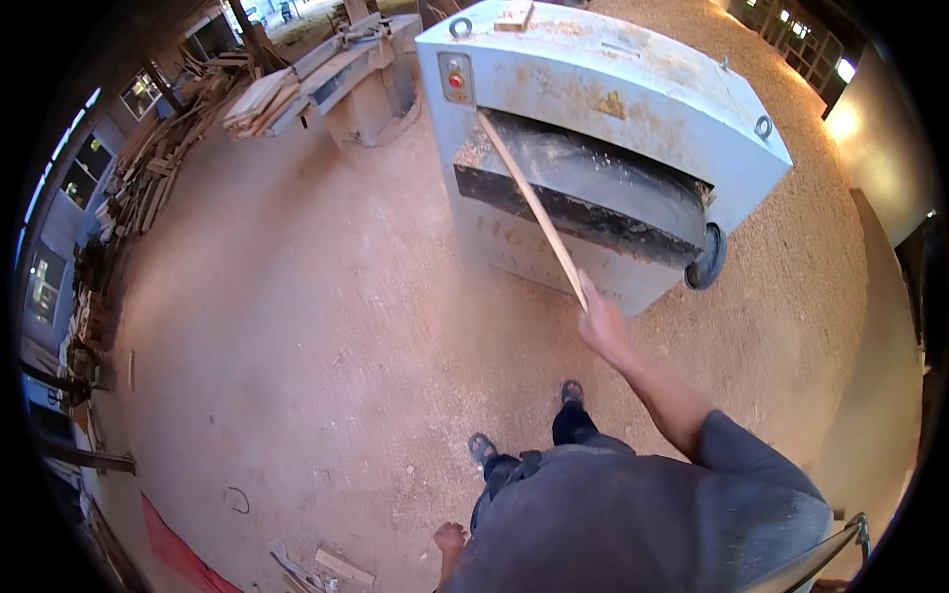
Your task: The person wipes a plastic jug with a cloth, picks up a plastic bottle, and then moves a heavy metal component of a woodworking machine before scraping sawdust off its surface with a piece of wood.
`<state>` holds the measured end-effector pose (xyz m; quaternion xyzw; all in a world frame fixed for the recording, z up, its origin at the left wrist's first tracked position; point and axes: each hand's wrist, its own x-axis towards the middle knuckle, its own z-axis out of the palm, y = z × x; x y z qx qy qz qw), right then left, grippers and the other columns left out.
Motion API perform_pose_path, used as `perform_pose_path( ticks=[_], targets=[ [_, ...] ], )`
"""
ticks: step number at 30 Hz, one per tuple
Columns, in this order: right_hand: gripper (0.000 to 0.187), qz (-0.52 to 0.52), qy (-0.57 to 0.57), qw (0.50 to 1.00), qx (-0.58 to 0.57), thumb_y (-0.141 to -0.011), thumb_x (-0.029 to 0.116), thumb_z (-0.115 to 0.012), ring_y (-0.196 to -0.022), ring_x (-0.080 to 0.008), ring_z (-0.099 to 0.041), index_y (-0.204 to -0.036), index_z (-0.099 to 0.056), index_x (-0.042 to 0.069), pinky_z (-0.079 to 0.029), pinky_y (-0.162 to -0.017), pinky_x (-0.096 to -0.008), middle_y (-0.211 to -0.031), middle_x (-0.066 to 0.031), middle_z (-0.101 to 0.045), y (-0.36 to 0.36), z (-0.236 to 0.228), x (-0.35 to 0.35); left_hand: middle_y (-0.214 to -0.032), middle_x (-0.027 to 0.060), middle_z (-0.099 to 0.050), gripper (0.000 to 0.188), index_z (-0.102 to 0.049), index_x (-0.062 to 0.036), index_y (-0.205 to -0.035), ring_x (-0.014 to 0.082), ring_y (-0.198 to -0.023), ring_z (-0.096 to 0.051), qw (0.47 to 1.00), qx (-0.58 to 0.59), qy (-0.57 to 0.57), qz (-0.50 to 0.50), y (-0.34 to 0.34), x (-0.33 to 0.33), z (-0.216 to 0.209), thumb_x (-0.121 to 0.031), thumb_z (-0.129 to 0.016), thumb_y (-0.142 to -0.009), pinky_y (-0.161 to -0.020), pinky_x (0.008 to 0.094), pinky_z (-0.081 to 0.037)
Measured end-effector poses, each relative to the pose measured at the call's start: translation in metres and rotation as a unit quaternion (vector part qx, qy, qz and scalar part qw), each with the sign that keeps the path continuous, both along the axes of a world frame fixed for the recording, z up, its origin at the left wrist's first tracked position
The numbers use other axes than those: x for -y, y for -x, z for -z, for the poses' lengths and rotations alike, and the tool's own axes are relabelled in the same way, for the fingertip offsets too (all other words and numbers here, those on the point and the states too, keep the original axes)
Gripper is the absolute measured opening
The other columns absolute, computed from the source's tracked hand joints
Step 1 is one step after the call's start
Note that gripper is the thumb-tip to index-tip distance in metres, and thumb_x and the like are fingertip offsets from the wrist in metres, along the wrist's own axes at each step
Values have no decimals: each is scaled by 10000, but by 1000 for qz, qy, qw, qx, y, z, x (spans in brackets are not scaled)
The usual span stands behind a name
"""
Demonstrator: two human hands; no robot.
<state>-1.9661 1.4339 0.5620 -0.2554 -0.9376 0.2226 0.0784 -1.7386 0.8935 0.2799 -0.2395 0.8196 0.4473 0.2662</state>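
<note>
My right hand (601, 318) is closed around the near end of a long, thin wooden strip (542, 212). The strip slants up and to the left, and its far end meets the left side of the dark feed opening of a pale blue-grey thickness planer (633, 89). Beneath it lies the planer's metal table (593, 178). Low beside my body hangs my left hand (450, 539), fingers curled, with nothing visible in it. It is well apart from the machine.
A red button (456, 80) sits on the planer's left front, a handwheel (706, 257) at its right. Another woodworking machine (361, 84) stands at the far left, boards (262, 104) beside it. Lumber piles (148, 178) line the left wall. Wood scraps (344, 566) and red cloth (178, 544) lie near.
</note>
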Motion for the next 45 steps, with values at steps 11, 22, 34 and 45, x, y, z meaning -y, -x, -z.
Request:
perform_pose_path(
  ticks=[11, 22, 34, 45],
  targets=[
    [674, 158, 191, 964, -93, -796, 22, -672, -1039, -316, -674, -1437, -515, 159, -513, -900, -374, -1253, -200, -641, -194, -17, 36, -811, 123, -674, 288, -628, 85, -1085, 185, -634, -630, 988, 74, -95, -99, 63, -7, 5, -87, -537, -873, -534, 289, -471],
    [547, 363, -18, 918, -158, -908, 133, -595, -974, -397, -661, -1445, -489, 110, -513, -876, -423, -1094, -250, -658, -263, 15, -37, -872, 112, -659, 537, -473, 118, -1359, 151, -627, -598, 989, -10, -112, -95, 216, -66, -46, -28, -562, -849, -528, 250, -448],
    [374, 408, -102, 905, -70, -892, 177, -612, -979, -475, -611, -1211, -585, -15, -495, -842, -536, -1078, -291, -604, -80, -14, -202, -832, 147, -664, 463, -511, 116, -1293, 195, -638, -642, 992, 111, -53, -10, 110, -82, -35, -6, -569, -850, -517, 269, -483],
    [326, 332, -237, 911, -60, -858, 289, -681, -1034, -371, -545, -977, -672, -15, -430, -890, -492, -1049, -188, -584, 116, -5, -323, -1208, 254, -627, 539, -542, 108, -1300, 275, -964, -661, 995, 19, 5, -97, 107, -74, -53, -189, -588, -854, -826, 380, -545]
  ],
)
